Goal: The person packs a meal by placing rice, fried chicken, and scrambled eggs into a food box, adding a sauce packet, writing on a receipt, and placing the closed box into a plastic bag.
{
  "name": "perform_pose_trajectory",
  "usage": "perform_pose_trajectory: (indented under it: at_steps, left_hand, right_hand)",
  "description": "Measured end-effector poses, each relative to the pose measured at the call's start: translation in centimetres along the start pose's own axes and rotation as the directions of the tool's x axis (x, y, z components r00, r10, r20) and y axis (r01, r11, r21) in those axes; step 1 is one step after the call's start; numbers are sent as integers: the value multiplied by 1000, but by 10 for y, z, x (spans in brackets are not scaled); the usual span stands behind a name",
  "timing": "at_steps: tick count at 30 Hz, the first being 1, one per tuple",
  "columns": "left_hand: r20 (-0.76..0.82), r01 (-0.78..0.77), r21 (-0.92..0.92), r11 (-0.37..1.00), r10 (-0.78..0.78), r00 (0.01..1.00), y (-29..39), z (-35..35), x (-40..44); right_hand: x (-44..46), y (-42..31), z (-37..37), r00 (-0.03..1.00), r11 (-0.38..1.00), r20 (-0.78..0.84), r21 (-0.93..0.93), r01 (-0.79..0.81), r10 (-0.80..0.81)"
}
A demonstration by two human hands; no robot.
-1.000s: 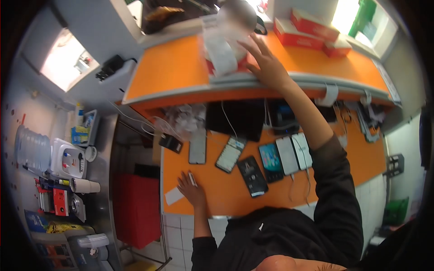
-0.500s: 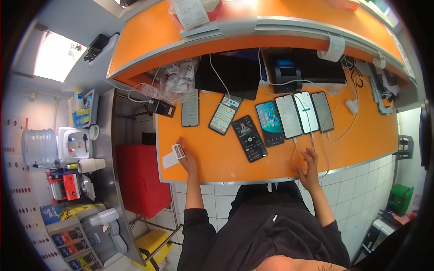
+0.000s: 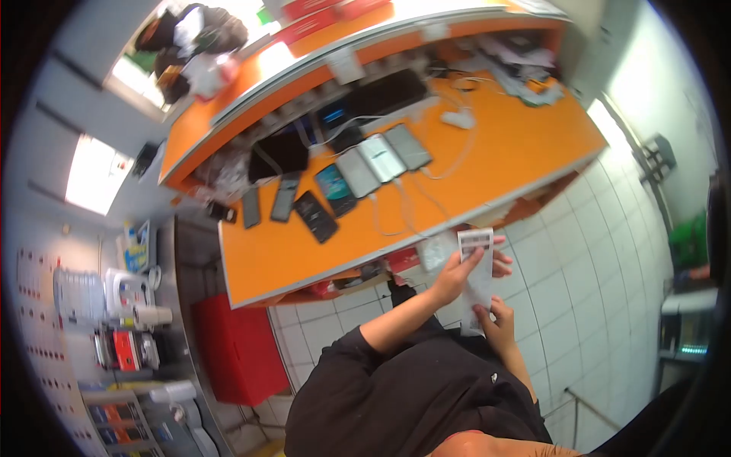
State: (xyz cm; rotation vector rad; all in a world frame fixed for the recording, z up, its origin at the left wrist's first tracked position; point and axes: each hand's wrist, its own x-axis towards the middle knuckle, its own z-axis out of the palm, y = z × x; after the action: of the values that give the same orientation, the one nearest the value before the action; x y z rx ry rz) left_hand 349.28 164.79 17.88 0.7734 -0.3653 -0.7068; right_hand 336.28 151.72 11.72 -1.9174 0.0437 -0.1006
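A long white paper slip with a black printed block at its top end hangs between my hands, out past the table's front edge. My left hand grips its upper part, thumb on the front and fingertips showing past the far side. Lower down, my right hand pinches the slip near its bottom end. The small print is too blurred to read.
Several phones lie in a row on the orange table, among them one with a lit blue screen and a black one. White cables trail over the front edge. A red cabinet stands at left.
The view has swung right. My left hand has carried the slip from the table's left side across to the right, and my right hand has left the tabletop and taken its lower end.
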Motion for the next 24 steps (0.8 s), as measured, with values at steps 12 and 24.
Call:
perform_pose_trajectory:
  at_steps: [12,24]
  left_hand:
    - [290,348,-11,938,-330,898,-171,229,81]
    - [536,536,92,839,-496,684,-379,432,233]
  right_hand:
    - [-179,30,-160,796,861,-496,505,-59,346]
    - [-279,107,-388,715,919,-610,376,-119,342]
